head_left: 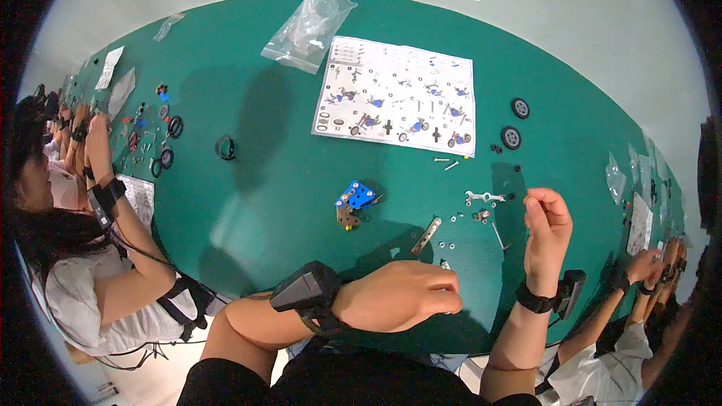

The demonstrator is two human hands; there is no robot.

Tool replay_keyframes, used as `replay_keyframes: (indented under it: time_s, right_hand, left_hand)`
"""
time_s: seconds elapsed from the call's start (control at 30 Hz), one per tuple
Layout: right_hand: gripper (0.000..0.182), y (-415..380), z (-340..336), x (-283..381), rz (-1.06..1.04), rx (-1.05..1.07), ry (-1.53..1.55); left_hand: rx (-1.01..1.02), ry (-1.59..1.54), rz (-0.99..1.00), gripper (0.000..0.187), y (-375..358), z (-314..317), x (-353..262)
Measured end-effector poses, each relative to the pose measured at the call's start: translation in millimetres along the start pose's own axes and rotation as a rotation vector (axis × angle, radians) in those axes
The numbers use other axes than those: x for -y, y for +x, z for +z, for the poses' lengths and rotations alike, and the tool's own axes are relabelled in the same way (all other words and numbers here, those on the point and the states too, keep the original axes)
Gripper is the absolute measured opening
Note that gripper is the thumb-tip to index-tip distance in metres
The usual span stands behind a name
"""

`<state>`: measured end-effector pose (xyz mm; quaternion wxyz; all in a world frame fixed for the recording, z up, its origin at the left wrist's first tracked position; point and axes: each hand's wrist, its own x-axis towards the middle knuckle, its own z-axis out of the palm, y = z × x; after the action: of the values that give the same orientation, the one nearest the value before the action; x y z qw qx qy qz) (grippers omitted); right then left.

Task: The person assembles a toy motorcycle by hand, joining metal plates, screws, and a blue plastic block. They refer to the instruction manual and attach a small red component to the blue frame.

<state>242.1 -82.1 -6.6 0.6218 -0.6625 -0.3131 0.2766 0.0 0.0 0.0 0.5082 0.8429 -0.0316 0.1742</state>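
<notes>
Over the table near me, my left hand [397, 298] is closed, thumb against curled fingers; whatever it pinches is hidden, though a small metal glint shows below the fingertips. Just beyond its knuckles lies a small metal piece [445, 265]. Farther right, my right hand [547, 227] is raised with fingers curled in and the thumb close to them; I cannot make out anything in it. To its left are a small wrench [485, 197], an L-shaped hex key [497, 235] and several nuts. A metal strip with holes [426, 236] and a blue and grey partial assembly [356, 195] lie beyond my left hand.
A printed instruction sheet [398, 94] lies on the green table [278, 248], with a plastic bag [310, 30] beside it. Two wheels [511, 137], screws [451, 165] and a black tire [225, 148] are spread around. People sit at work on both sides.
</notes>
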Motion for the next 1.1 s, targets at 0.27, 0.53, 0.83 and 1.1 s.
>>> replay_keyframes:
  time_s: [0.27,0.53,0.83,1.1]
  right_hand:
    - [0.01,1.5,3.0,-0.3,0.021,0.0,0.018]
    - [0.01,3.5,3.8,-1.1,-0.045,0.038,-0.044]
    - [0.02,-8.8,62.7,49.9,-0.38,0.481,-0.382]
    - [0.052,12.5,131.6,39.0,-0.526,0.897,-0.515]
  left_hand:
    - [-0.043,0.001,0.019,0.012,1.9,-1.3,-0.6]
    - [-0.052,-0.017,0.027,0.011,3.1,-1.1,-0.4]
    - [0.008,-0.031,0.133,0.014,-0.7,-5.3,-4.4]
    - [-0.022,0.007,0.199,0.016,-4.2,-5.6,-8.9]
